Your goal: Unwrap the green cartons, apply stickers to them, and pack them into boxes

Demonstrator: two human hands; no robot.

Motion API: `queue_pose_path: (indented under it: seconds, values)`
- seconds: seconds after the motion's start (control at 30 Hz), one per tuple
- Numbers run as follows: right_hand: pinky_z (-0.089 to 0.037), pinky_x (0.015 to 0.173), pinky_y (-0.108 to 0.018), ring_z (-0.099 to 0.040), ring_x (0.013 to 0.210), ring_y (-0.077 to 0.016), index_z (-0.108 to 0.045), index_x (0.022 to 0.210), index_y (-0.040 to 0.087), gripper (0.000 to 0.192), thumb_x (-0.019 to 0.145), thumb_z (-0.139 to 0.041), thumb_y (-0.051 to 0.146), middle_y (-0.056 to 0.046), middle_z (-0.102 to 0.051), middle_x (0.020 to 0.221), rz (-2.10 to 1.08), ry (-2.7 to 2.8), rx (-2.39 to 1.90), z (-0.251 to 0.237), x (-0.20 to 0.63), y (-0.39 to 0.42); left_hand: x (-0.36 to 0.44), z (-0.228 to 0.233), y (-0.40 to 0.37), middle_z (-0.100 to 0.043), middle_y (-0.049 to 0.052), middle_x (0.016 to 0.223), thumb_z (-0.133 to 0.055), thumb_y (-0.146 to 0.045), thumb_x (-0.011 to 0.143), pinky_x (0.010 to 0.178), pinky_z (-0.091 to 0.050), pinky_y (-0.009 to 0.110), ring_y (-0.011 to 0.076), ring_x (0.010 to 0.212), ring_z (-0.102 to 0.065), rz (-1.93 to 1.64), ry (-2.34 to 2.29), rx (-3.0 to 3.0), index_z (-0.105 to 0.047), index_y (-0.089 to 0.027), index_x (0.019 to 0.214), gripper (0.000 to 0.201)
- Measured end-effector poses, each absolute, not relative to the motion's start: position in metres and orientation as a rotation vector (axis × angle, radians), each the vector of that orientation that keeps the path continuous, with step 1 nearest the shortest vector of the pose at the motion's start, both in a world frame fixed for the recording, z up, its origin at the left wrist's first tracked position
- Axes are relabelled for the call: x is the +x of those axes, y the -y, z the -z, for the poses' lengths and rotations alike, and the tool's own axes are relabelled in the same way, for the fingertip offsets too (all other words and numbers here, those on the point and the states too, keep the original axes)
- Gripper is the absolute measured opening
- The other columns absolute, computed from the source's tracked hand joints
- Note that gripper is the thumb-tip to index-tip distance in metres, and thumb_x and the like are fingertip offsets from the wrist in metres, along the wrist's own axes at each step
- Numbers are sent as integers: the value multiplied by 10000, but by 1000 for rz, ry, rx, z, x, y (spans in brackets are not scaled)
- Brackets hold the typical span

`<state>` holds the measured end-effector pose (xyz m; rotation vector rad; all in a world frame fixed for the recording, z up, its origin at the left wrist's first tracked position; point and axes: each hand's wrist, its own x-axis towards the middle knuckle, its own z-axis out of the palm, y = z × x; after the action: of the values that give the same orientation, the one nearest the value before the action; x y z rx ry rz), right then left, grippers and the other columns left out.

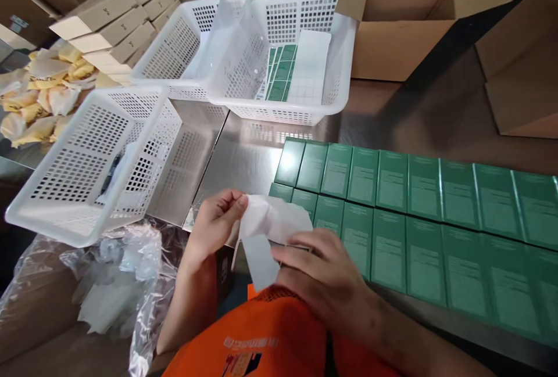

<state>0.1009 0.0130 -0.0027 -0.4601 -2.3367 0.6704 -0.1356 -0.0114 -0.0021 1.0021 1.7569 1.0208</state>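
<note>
My left hand (220, 220) pinches the left end of a thin, crinkled white sheet (281, 214) between thumb and fingers. Below that sheet a smaller flat white slip (260, 261) hangs at a slant in front of my body. My right hand (320, 266) lies across from it with fingers spread, the fingertips touching the slip's right edge; its thumb is hidden. Two rows of green boxes (392, 182) stand side by side on the metal table (244, 156), just right of my hands. A dark box (224, 272) with pale lettering shows partly behind my left forearm.
White perforated baskets stand ahead; one basket (279, 112) holds green-and-white label sheets (281, 72), another basket (87, 191) stands left. An open carton (392, 46) is at back right. Stacked cream boxes (117, 22) and yellow-and-white bundles (41, 92) lie far left. A plastic-lined carton (113, 290) holds scraps.
</note>
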Motion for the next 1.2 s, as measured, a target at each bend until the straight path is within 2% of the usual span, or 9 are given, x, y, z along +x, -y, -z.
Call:
queue_pose_path:
  seconds: [0.1,0.23,0.37,0.43,0.53,0.6,0.73,0.9,1.2]
  values:
    - [-476,796,-312,-653,872,-146,-669,860,237,217,1016,-527,183,45,-752,891,-1000,2138,-402,-24,114,-29,-157,8,2,-542,-33,627,-630,-387,857,574,-377,217,108,596,-479,-1078,-1873,1033,-641,-171,791,226]
    - [-507,621,-288,-653,693,-158,-720,774,261,108,855,-748,326,27,-714,728,-1128,2002,-864,-38,117,-84,-166,12,-19,-434,-48,540,-540,-278,809,509,-304,234,107,524,-389,-1140,-1978,1005,-552,-191,649,182]
    - [-466,585,-307,-619,645,-178,-730,729,224,275,717,-815,485,-15,-696,699,-1265,1907,-1212,-19,103,-145,-151,15,-38,-388,-32,503,-454,-222,757,488,-273,259,121,509,-369,-1113,-1977,1043,-453,-204,517,241]
    - [-440,569,-305,-581,625,-172,-729,736,204,336,672,-826,520,-19,-668,667,-1317,1873,-1258,-8,94,-165,-141,15,-43,-447,-26,507,-509,-283,794,505,-302,256,131,534,-434,-1018,-1906,1098,-540,-195,529,280]
    - [-404,544,-297,-528,594,-156,-731,748,187,342,657,-821,504,-9,-624,624,-1384,1854,-1302,3,82,-181,-131,13,-48,-581,-12,573,-570,-452,852,537,-347,248,149,584,-525,-824,-1783,1183,-702,-187,722,323]
    - [-385,533,-291,-497,569,-139,-734,762,180,324,663,-818,477,-2,-613,620,-1418,1849,-1310,8,75,-187,-129,12,-53,-602,-10,596,-564,-532,867,538,-340,245,143,578,-516,-717,-1737,1237,-714,-189,790,383]
    - [-362,529,-288,-466,535,-120,-731,762,180,274,692,-804,435,13,-608,613,-1403,1880,-1287,18,65,-192,-128,18,-65,-473,-47,501,-566,-504,871,505,-269,245,115,502,-403,-618,-1743,1324,-662,-188,718,364]
    - [-410,603,-305,-571,606,-156,-661,798,201,200,735,-778,350,16,-661,652,-1248,1954,-1275,30,60,-191,-122,28,-76,-487,-46,527,-543,-415,850,519,-276,252,117,508,-394,-560,-1787,1333,-597,-195,641,308]
    - [-422,652,-308,-615,640,-170,-527,916,241,293,775,-782,264,45,-700,721,-1048,1979,-1350,40,57,-179,-112,30,-81,-435,-40,498,-527,-387,806,546,-283,270,131,530,-388,-505,-1899,1319,-488,-208,538,324]
